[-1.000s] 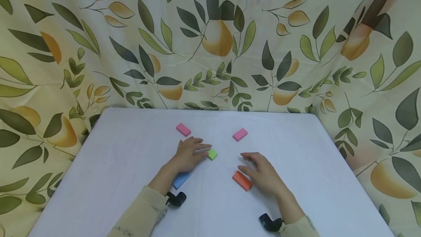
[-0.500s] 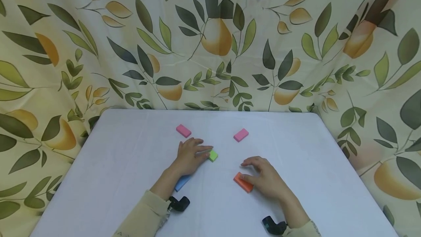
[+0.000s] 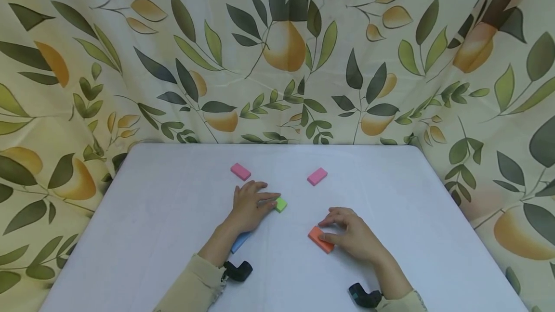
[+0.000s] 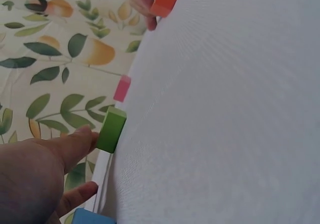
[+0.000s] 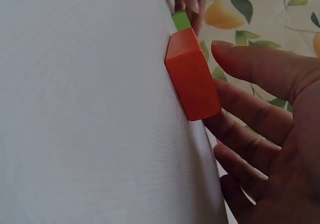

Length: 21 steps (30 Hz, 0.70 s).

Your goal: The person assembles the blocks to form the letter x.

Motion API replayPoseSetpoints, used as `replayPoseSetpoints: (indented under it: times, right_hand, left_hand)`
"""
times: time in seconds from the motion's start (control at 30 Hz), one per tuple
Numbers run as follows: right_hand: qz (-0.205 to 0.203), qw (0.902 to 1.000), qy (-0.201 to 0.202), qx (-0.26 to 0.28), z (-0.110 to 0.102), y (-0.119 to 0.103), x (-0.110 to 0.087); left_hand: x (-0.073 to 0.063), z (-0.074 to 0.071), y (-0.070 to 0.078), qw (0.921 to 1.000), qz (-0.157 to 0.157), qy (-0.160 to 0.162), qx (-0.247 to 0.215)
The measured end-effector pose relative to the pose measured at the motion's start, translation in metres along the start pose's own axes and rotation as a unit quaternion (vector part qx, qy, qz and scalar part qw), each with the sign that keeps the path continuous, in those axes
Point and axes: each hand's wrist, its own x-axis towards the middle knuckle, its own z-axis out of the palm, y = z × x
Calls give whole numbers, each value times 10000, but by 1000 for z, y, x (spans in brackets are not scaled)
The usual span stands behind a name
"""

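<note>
My left hand (image 3: 250, 207) is low over the white table, its thumb and index finger reaching to the left side of a small green block (image 3: 281, 204). In the left wrist view, a fingertip meets the edge of that block; whether it presses is unclear. A blue block (image 3: 240, 242) lies partly hidden beneath my left wrist. On the right, my right hand (image 3: 353, 236) curves loosely around an orange block (image 3: 315, 236), thumb above it and fingers beyond its far end. The right wrist view shows a gap between the thumb and this block (image 5: 192, 79).
Two pink blocks lie farther back, one pink block (image 3: 240, 171) beyond my left hand and another pink block (image 3: 317, 176) toward the right. A leaf-and-fruit patterned curtain (image 3: 286, 85) hangs behind the table (image 3: 173, 172). Black wrist cameras sit at both cuffs.
My right hand has shifted slightly toward me, its thumb coming over the orange block and its fingers drawing in. The left hand stays almost still beside the green block.
</note>
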Motion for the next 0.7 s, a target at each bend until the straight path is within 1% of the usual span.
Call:
replayPoseSetpoints:
  times: [0.43, 0.57, 0.7]
  right_hand:
    - [59, 9997, 77, 213, 5, 4, 0]
    - [-12, 9997, 108, 232, 6, 5, 0]
    - [-178, 9994, 174, 241, 7, 7, 2]
  left_hand:
    - [1, 5, -1, 9999, -94, 85, 10]
    - [1, 5, -2, 9999, -87, 85, 85]
    - [1, 5, -1, 9999, -68, 120, 103]
